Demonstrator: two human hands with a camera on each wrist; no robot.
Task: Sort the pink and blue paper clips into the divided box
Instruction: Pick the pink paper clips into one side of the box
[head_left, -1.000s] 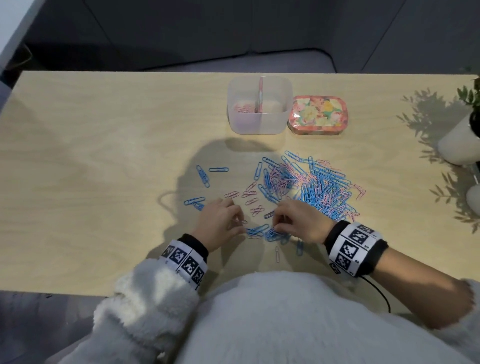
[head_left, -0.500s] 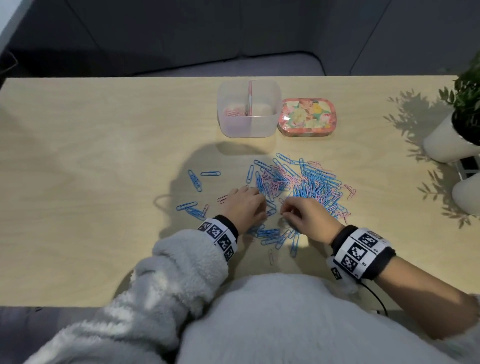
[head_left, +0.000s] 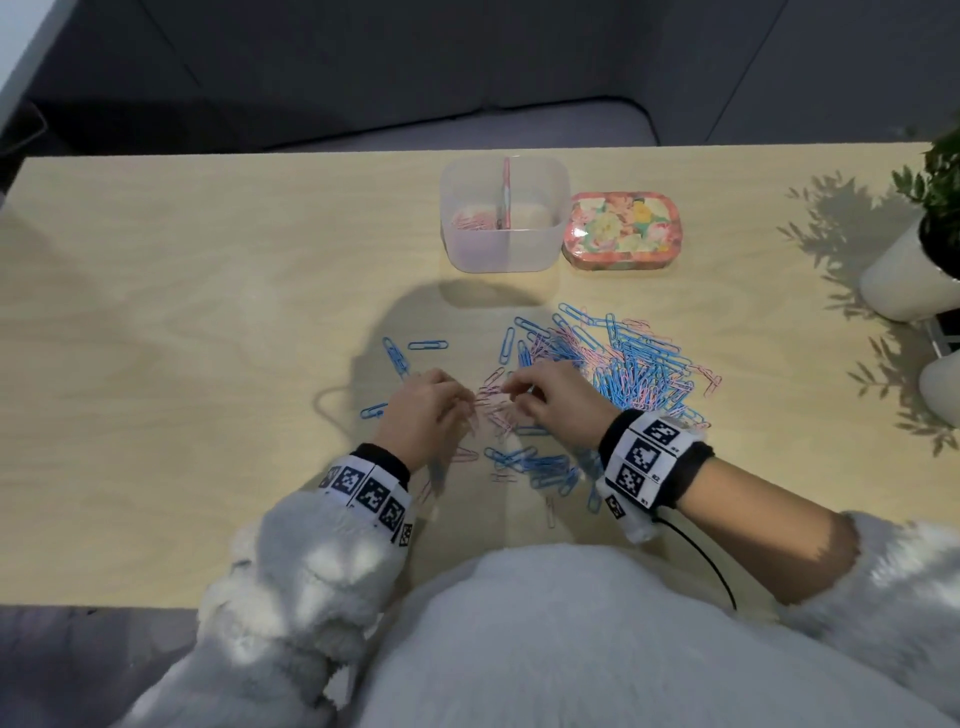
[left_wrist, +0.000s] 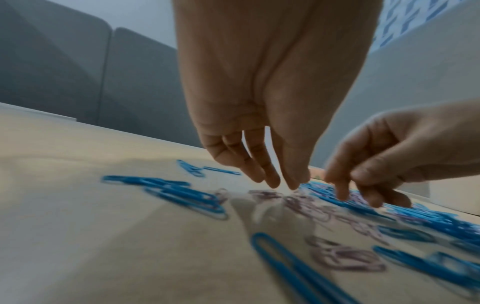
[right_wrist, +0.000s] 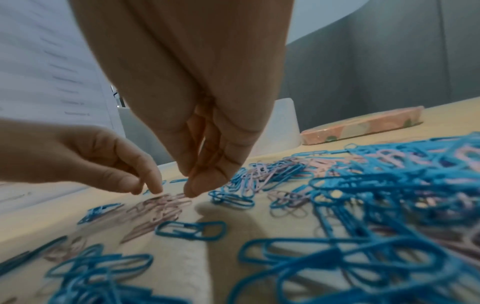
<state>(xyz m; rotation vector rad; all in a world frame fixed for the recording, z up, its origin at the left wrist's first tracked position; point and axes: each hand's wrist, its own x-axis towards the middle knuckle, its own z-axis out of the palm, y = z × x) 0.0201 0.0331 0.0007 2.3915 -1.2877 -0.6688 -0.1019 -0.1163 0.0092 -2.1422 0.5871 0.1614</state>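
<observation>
Two hands work a small cluster of pink clips on the table.

From above, left hand and right hand flank the pink clips; the divided box sits well beyond. Left wrist: fingers extended, touching pink. Right wrist: fingertips gathered above them, grasp unclear. Blue clips just beside could get swept in.
</observation>
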